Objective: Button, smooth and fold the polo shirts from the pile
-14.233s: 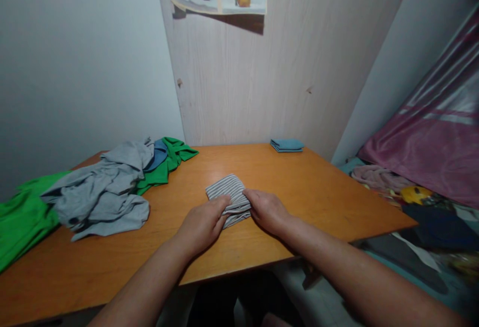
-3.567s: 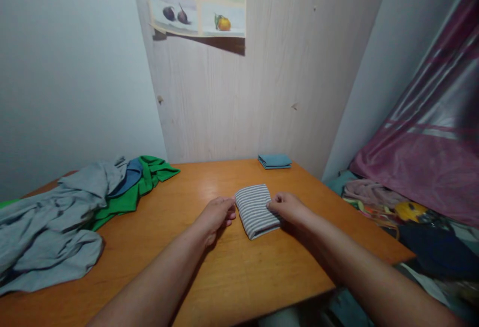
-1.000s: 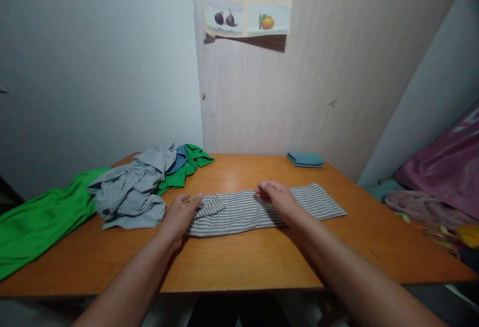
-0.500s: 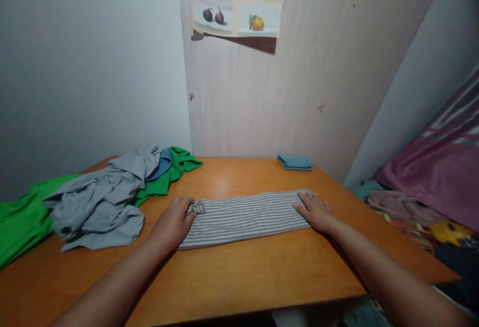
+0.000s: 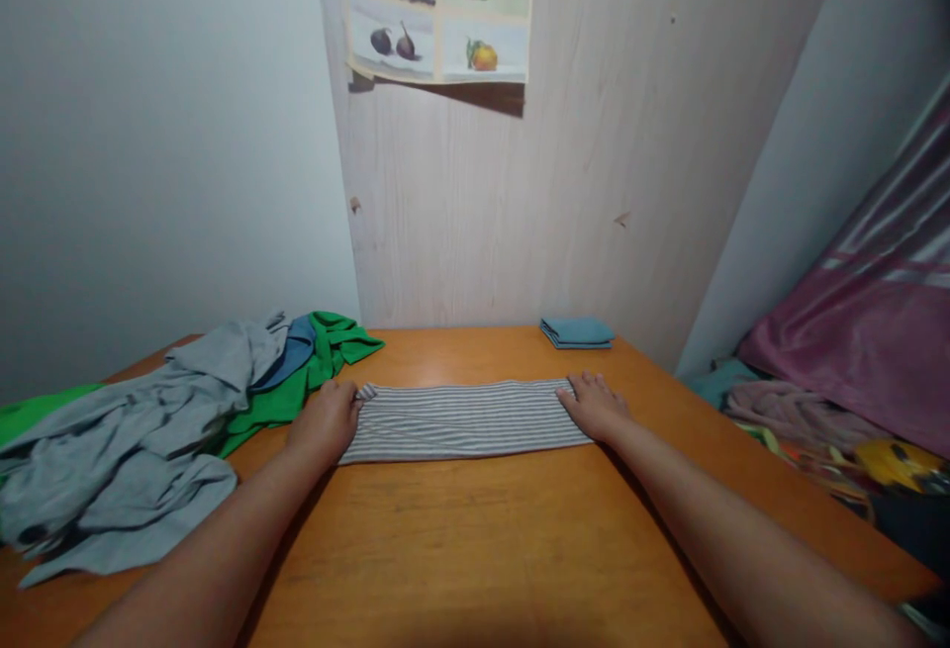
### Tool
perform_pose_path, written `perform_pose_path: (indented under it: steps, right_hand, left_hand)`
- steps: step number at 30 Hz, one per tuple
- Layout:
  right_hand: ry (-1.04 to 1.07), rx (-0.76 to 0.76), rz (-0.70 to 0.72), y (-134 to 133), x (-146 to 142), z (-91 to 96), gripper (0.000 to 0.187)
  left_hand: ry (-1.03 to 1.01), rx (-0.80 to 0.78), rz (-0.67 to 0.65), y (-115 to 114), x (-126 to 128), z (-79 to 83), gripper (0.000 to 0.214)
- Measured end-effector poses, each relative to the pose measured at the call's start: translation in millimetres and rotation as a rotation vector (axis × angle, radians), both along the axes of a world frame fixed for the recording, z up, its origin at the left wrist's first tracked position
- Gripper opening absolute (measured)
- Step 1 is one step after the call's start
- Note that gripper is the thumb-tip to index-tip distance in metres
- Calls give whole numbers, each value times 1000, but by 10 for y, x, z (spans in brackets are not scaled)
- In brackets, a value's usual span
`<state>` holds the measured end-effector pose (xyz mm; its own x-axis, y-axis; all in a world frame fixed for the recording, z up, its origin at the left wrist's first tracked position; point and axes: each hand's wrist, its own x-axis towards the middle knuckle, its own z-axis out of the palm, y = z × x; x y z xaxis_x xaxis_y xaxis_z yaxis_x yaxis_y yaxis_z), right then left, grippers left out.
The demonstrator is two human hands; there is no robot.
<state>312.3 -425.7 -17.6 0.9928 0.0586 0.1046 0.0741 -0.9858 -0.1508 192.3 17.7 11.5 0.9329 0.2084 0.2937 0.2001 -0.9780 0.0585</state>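
Note:
A grey-and-white striped cloth [image 5: 464,418] lies stretched out as a long flat band across the wooden table [image 5: 490,539]. My left hand [image 5: 324,422] rests on its left end with the fingers curled over the bunched edge. My right hand [image 5: 594,405] lies flat on its right end, fingers stretched out and pressing the fabric down. Both forearms reach in from the bottom of the view.
A heap of grey [image 5: 126,450], blue [image 5: 286,359] and green clothes [image 5: 327,346] lies on the table's left side. A small folded blue cloth [image 5: 577,331] sits at the back right by the wooden wall. Bedding and clutter [image 5: 846,401] lie to the right.
The striped cloth, a small folded packet seconds ago, now lies unfolded in a long band. In the last half second both hands stayed at its ends and the band lies flatter and straighter.

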Motion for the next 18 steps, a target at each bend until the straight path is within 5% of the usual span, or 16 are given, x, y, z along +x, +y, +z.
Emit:
perform_pose_path:
  steps: [7,11,18]
  right_hand:
    - [-24,32,286,37,236,148,66]
    - [-1,46,405,150,326,189,65]
    - [-64,-32,368,201,266,257,24]
  left_hand:
    - [-66,-25,-78,24,3,180,52]
    - [54,-73,33,-26,66,133,66]
    - [76,-167,146,73,168,16,35]
